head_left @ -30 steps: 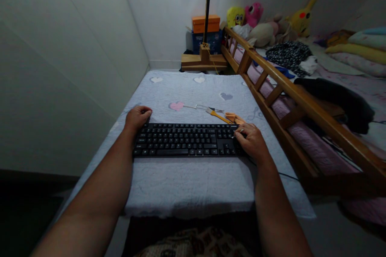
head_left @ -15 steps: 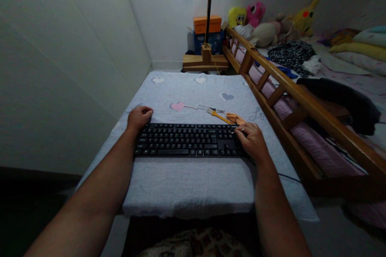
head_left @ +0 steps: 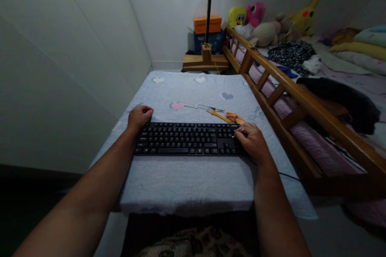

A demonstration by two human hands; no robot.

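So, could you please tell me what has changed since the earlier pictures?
Very little: the white swab pinched in the right hand seems to have tilted slightly over the right end of the black keyboard. Nothing was taken up or let go. The left hand stays by the keyboard's far left corner, and the yellow-handled brush lies as before.

The right hand point(head_left: 252, 140) holds a thin white-tipped stick point(head_left: 242, 130) at the right section of the keyboard point(head_left: 181, 139), with the left hand point(head_left: 139, 117) at its rear left corner.
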